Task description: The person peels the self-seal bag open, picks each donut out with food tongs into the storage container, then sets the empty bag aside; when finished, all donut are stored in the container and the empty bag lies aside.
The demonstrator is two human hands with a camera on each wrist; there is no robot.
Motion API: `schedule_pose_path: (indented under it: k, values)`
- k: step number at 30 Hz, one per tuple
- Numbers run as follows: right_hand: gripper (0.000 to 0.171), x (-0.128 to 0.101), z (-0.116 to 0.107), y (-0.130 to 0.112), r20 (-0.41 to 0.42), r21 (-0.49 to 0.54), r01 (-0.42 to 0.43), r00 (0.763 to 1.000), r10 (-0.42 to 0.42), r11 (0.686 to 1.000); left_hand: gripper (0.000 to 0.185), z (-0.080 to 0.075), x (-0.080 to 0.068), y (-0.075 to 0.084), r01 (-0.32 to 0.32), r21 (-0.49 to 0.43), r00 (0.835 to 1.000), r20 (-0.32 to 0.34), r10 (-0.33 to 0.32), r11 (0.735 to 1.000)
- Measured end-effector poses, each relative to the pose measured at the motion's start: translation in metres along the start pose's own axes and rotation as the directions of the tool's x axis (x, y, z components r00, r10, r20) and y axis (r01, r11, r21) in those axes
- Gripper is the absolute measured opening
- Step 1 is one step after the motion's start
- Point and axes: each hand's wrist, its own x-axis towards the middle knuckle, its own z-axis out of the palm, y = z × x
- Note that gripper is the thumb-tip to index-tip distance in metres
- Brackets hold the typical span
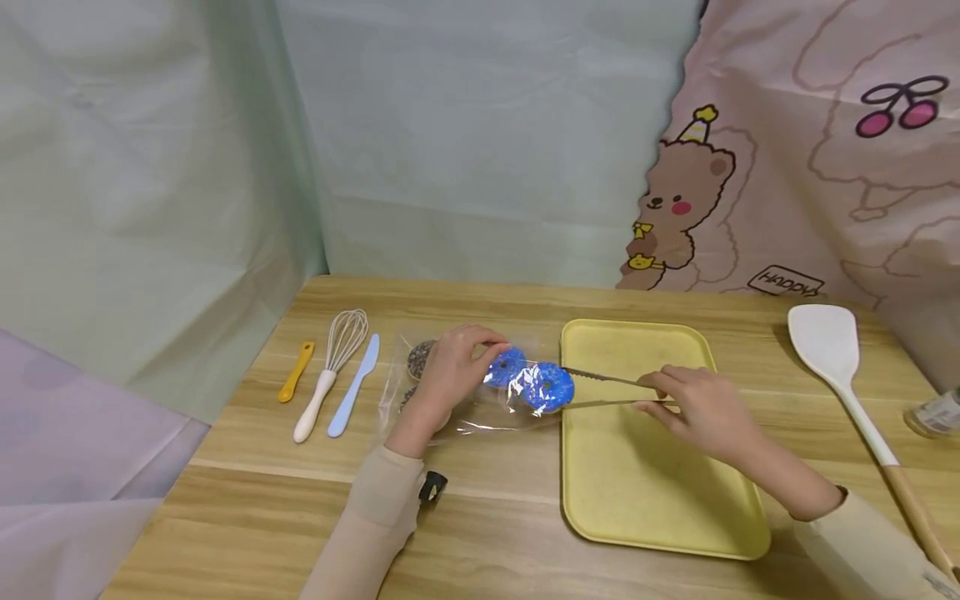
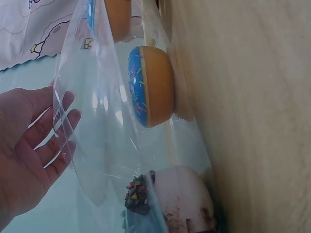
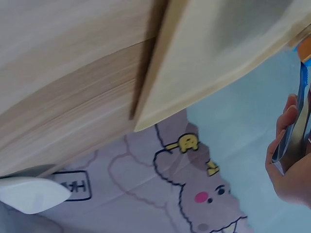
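My left hand (image 1: 453,371) pinches the upper film of a clear plastic bag (image 1: 468,423), lifting it in the left wrist view. Inside lie toy doughnuts: a blue one (image 1: 506,367) with sprinkles, plus dark-topped ones (image 1: 420,358) partly behind the left hand. Another blue doughnut (image 1: 547,388) is at the bag's right end, beside the tray's left edge. My right hand (image 1: 708,408) holds metal tongs (image 1: 611,380) over the yellow tray (image 1: 652,500); their spread tips reach either side of that doughnut. In the right wrist view, the tongs (image 3: 296,128) are partly cut off.
Left of the bag lie a blue spreader knife (image 1: 352,392), a white whisk (image 1: 326,383) and a small yellow handle-like tool (image 1: 297,372). On the right are a white spatula (image 1: 828,342) with a wooden handle and a jar (image 1: 933,415). Curtains hang behind the table.
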Motion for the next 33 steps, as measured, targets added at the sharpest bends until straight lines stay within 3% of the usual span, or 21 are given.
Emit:
schedule_pose_path:
  k: [7,17,22,33]
  values:
    - [0.054,-0.013,-0.01,0.014,-0.049,-0.002,-0.05,0.998,0.05,0.999,0.015,0.0,0.001,-0.001,-0.006,-0.022,1.0,0.002,0.006,1.0]
    - [0.043,-0.027,-0.012,0.04,-0.064,-0.044,-0.144,0.988,0.141,0.989,0.016,-0.002,0.001,-0.002,-0.009,-0.091,1.0,0.024,0.011,0.996]
    - [0.03,-0.028,-0.009,0.047,-0.007,-0.069,-0.199,0.98,0.199,0.978,0.014,-0.001,0.001,-0.002,0.002,-0.114,0.999,0.041,0.003,0.993]
    - [0.028,-0.014,0.001,0.057,0.066,-0.082,-0.225,0.971,0.231,0.971,0.014,-0.001,0.0,-0.001,-0.019,-0.13,0.998,0.059,0.027,0.991]
